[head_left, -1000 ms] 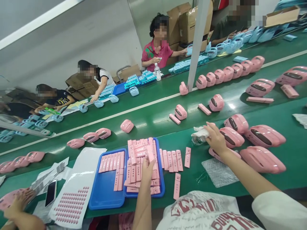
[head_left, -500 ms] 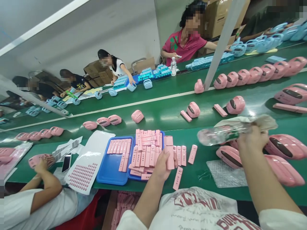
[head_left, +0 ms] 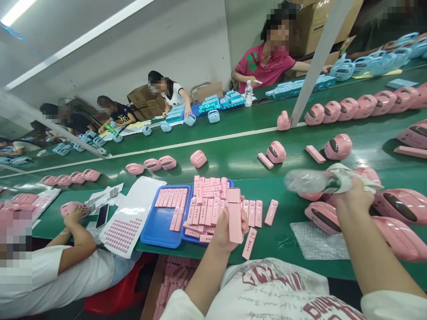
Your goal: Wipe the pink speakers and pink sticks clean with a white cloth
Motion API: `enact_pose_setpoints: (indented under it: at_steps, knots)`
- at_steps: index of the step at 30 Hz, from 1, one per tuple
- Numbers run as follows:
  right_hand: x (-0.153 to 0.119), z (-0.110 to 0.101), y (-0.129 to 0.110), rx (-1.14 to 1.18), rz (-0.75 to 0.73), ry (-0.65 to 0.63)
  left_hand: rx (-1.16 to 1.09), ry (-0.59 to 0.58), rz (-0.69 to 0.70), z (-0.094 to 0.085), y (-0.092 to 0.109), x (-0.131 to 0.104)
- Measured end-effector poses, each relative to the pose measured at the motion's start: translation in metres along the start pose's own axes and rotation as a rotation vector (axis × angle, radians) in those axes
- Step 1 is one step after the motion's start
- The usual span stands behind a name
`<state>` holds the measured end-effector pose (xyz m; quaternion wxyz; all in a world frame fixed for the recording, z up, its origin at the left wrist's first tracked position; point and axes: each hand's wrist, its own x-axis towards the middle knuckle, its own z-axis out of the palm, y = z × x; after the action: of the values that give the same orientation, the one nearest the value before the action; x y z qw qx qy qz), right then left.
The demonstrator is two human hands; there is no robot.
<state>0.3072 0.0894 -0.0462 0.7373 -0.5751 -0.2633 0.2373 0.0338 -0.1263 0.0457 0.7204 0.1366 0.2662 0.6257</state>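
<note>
My left hand [head_left: 224, 229] is closed around a pink rectangular piece [head_left: 235, 218], held upright over the table's near edge. In my right hand [head_left: 355, 195] are a clear plastic bottle [head_left: 310, 181], lying sideways and blurred, and a whitish cloth [head_left: 340, 171]. Behind the left hand, a blue tray [head_left: 184, 238] is heaped with pink pieces. Several more pink pieces [head_left: 258, 213] lie just right of it. Pink rounded housings [head_left: 323, 217] with dark windows sit below and beside the right hand.
A second blue tray [head_left: 156, 226] holds pink pieces. Left of it lie a sticker sheet [head_left: 140, 200] and a phone [head_left: 102, 216]. Bubble wrap [head_left: 316, 242] is at the right. Pink housings line the green belt [head_left: 227, 155]. Co-workers sit opposite and at the left.
The view has shifted so the scene sits further right. The bottle and cloth in my right hand have changed angle. My left hand still holds the pink piece.
</note>
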Motion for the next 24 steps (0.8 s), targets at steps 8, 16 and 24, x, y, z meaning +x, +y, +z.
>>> enact_pose_setpoints:
  at_steps: [8, 16, 24]
  knots:
    - [-0.025, 0.022, -0.004, -0.335, -0.194, -0.393, -0.072, 0.073, -0.071, 0.003, 0.001, 0.006]
    - [-0.031, 0.035, -0.013, -0.368, -0.246, -0.782, -0.001, 0.107, -0.025, -0.005, -0.007, 0.013]
    - [0.018, 0.043, -0.051, -0.123, -0.074, -0.431, 0.045, 0.189, -0.083, -0.008, -0.020, 0.017]
